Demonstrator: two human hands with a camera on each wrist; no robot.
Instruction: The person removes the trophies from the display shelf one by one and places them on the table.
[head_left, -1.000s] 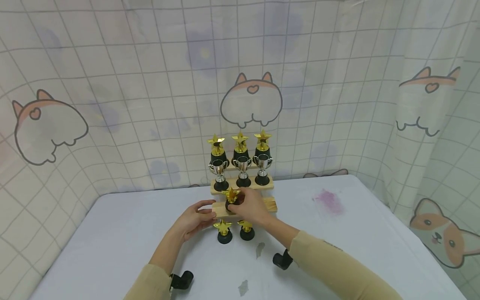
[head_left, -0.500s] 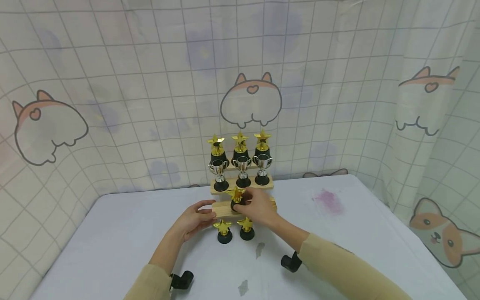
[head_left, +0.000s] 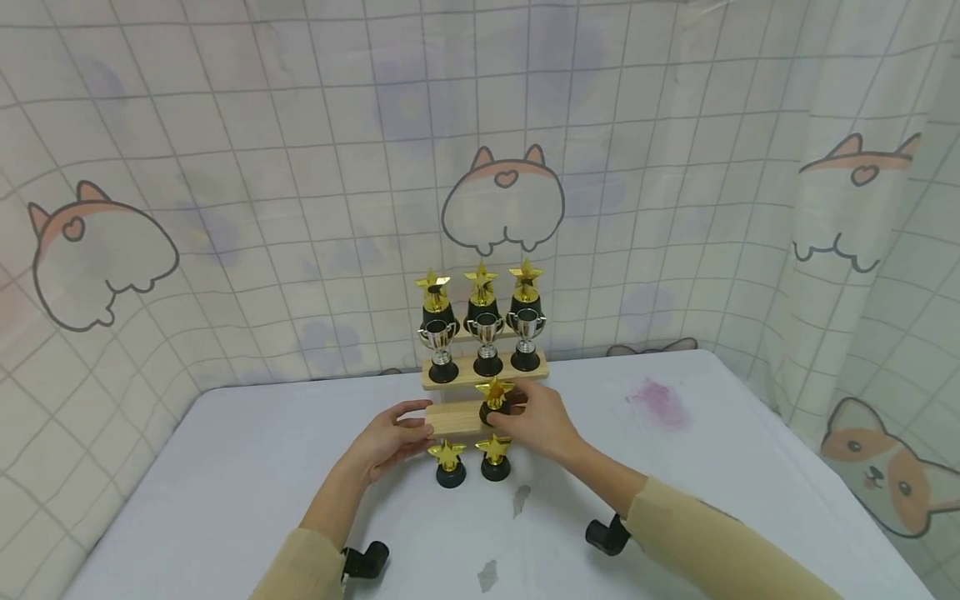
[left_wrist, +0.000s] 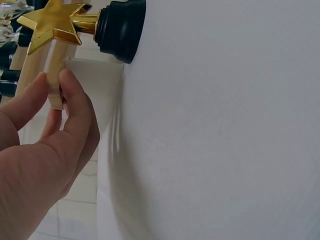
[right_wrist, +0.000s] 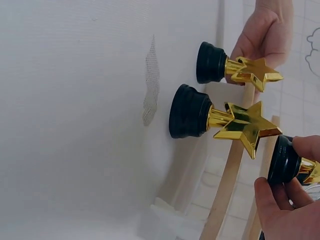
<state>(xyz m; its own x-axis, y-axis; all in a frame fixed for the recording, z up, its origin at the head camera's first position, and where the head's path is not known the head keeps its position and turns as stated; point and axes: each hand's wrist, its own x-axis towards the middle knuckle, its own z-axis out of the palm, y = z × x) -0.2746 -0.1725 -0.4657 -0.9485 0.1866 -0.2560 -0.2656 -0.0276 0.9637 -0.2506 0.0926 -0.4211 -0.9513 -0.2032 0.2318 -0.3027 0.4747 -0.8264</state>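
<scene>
A three-step wooden stand (head_left: pixel 450 418) stands at the back of the white table. Its top step carries three gold star trophies (head_left: pixel 481 293), its middle step three silver cups (head_left: pixel 486 335). My right hand (head_left: pixel 521 414) grips the black base of another gold star trophy (head_left: pixel 496 397) on the lowest step; the base also shows in the right wrist view (right_wrist: pixel 286 161). My left hand (head_left: pixel 408 429) pinches the left end of that lowest board (left_wrist: pixel 55 82). Two more star trophies (head_left: pixel 448 463) (head_left: pixel 495 457) stand on the table just in front of the stand.
A patterned curtain (head_left: pixel 225 208) closes in the back and both sides. A pink stain (head_left: pixel 656 402) marks the table (head_left: pixel 225 467) at the right, and grey marks (head_left: pixel 520 498) lie near the front. Black wrist mounts (head_left: pixel 365 560) (head_left: pixel 606 536) hang under both sleeves.
My right hand has carried the star trophy to the right along the lowest step, from near its left part to about its middle. The left hand has stayed on the board's end.
</scene>
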